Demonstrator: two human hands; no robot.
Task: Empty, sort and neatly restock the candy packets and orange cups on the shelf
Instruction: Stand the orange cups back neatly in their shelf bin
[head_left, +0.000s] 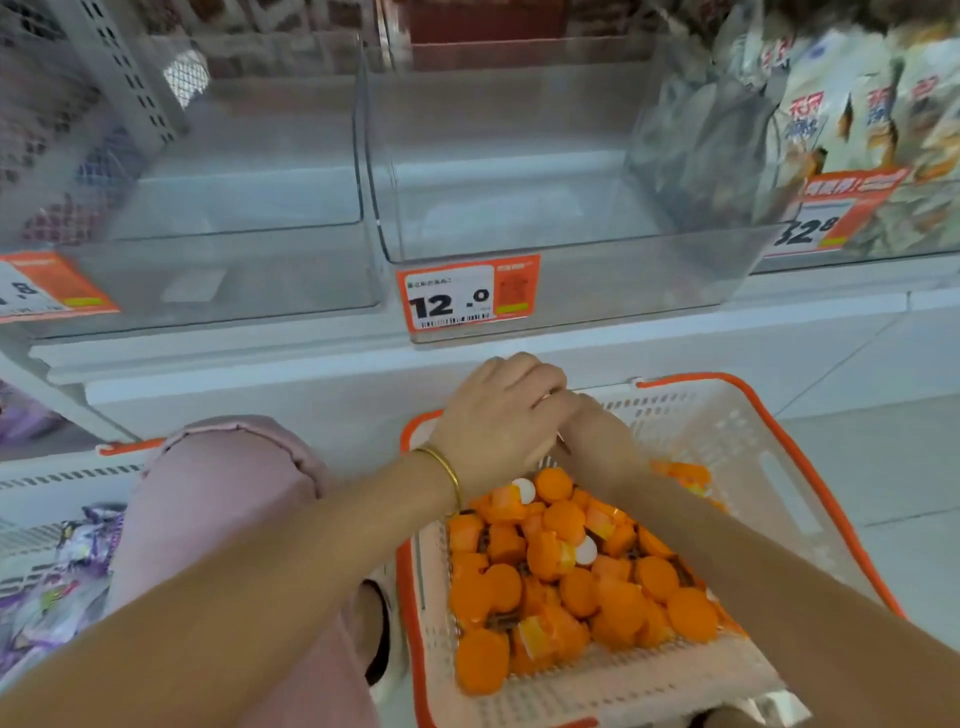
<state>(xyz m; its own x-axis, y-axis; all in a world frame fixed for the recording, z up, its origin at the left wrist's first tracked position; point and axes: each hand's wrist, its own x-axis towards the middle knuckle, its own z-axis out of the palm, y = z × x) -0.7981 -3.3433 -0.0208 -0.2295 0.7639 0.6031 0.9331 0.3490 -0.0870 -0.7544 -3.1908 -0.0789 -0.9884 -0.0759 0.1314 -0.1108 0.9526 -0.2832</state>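
Clear shelf bins emptied. Orange cups heaped in basket, candy packets alongside; restocking pending. Left hand curled over right hand at the basket's far rim; grips indeterminable.

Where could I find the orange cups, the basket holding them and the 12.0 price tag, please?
orange cups (577, 592): head view, a cup top mid-pile.
basket (748, 457): head view, its bare right wall.
price tag (449, 304): head view, its white printed part.
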